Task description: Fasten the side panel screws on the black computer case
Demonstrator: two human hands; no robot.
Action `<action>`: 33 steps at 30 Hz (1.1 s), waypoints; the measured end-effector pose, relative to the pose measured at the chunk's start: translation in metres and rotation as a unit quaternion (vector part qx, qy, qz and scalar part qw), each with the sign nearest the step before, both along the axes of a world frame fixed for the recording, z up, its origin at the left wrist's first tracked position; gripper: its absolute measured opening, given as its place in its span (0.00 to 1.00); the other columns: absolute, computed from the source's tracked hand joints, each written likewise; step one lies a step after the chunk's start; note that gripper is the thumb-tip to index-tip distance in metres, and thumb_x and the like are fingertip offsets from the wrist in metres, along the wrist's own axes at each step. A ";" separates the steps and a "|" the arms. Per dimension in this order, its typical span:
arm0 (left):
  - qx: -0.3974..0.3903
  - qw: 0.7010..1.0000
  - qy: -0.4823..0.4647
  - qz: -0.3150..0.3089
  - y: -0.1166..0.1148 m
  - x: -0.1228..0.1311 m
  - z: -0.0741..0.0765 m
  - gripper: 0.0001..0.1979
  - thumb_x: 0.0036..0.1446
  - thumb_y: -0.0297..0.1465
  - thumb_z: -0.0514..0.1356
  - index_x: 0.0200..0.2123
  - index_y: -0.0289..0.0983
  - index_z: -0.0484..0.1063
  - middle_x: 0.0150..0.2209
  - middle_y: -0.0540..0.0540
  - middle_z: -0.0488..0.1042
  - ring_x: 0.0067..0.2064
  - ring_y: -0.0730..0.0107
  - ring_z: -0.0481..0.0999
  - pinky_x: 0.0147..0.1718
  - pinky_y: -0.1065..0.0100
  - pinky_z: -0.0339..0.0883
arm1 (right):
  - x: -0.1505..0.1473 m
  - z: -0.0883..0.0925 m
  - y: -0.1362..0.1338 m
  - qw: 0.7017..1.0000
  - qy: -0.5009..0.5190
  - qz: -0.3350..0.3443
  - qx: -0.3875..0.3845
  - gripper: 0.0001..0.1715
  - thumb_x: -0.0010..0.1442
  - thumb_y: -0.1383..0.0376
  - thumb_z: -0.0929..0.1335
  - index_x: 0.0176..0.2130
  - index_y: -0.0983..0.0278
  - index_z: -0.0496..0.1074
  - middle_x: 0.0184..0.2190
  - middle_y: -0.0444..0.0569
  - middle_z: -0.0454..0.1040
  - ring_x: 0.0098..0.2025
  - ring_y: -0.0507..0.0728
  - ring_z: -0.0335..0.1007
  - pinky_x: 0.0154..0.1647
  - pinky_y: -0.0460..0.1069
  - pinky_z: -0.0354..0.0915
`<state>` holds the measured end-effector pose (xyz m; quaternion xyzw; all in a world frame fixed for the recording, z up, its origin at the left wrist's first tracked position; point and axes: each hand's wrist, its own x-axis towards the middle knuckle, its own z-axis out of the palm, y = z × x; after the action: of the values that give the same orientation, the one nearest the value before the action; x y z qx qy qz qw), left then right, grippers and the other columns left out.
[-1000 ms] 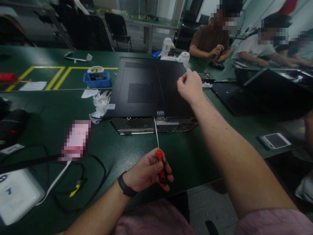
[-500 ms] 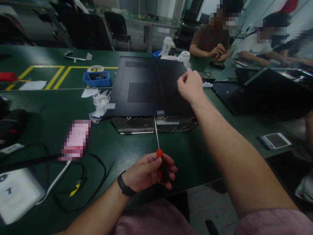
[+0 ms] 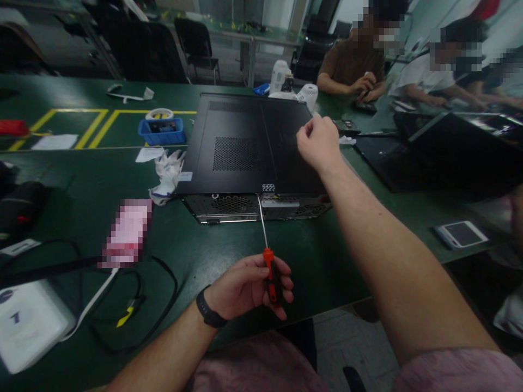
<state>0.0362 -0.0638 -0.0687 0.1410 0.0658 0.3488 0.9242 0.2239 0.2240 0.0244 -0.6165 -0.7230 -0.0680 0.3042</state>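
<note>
My left hand (image 3: 253,288) is closed round the red and black handle of a screwdriver (image 3: 273,277). The screwdriver's long thin shaft reaches forward to the rear panel of a black computer case (image 3: 241,122), meeting it just under the top edge. The exact spot where the tip touches is too small to make out. My right hand (image 3: 318,141) rests over the right side of the case's top, fingers curled together. Whatever its fingertips may hold is hidden. The case lies flat on its side on the green table (image 3: 220,245), vented panel facing up.
White work gloves (image 3: 169,171) and a blue bin (image 3: 162,132) sit left of the case. Cables (image 3: 174,294), a white box (image 3: 30,326) and a pinkish phone-shaped thing (image 3: 127,231) lie front left. At right are a laptop (image 3: 461,152) and a phone (image 3: 461,234). Co-workers sit beyond.
The screwdriver handle has turned in my left hand, with more of its red side showing, and my fingers have shifted slightly. My right hand and the case stay put.
</note>
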 end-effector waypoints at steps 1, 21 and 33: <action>-0.002 1.000 0.002 -0.001 0.000 0.000 0.001 0.13 0.63 0.31 0.66 0.49 0.31 0.77 0.43 0.38 0.82 0.44 0.57 0.85 0.39 0.57 0.83 | 0.000 -0.001 0.000 1.000 0.002 0.002 0.002 0.13 0.70 0.59 0.61 0.38 0.62 0.70 0.43 0.59 0.72 0.52 0.68 0.68 0.57 0.66 0.64; 0.018 1.000 0.007 0.018 -0.001 0.001 -0.004 0.11 0.66 0.33 0.64 0.50 0.35 0.75 0.42 0.42 0.83 0.43 0.60 0.86 0.36 0.61 0.83 | 0.001 -0.002 0.001 1.000 0.011 0.002 0.010 0.11 0.69 0.61 0.63 0.35 0.61 0.67 0.41 0.56 0.70 0.49 0.67 0.68 0.55 0.65 0.64; 0.028 0.999 0.019 0.016 -0.002 0.002 0.000 0.12 0.62 0.32 0.69 0.48 0.35 0.77 0.43 0.43 0.82 0.46 0.60 0.86 0.37 0.62 0.84 | 0.001 -0.004 0.004 1.000 0.000 0.000 0.019 0.13 0.70 0.57 0.62 0.36 0.61 0.68 0.41 0.57 0.72 0.50 0.68 0.69 0.56 0.66 0.65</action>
<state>0.0383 -0.0660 -0.0685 0.1724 0.0755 0.3629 0.9126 0.2249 0.2278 0.0209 -0.6110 -0.7214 -0.0816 0.3156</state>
